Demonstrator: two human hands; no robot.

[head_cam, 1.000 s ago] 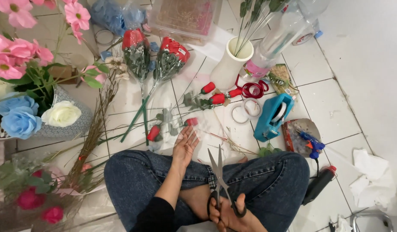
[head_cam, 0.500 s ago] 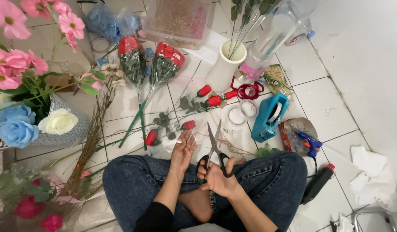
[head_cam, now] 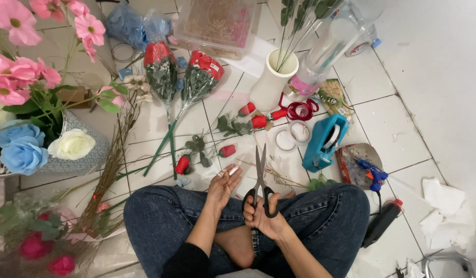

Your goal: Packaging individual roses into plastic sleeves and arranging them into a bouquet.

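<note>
Your right hand grips the black-handled scissors, blades pointing far over your knees, while your left hand pinches a small clear strip just left of them, red rosebuds lying beyond on the tiled floor.

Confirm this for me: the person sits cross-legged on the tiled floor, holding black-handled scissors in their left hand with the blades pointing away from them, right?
Not quite. The head view shows the scissors in the right hand, not the left. The left hand holds a small pale piece at its fingertips. The rest stands: cross-legged on the tiled floor, black handles, blades pointing away.
</note>
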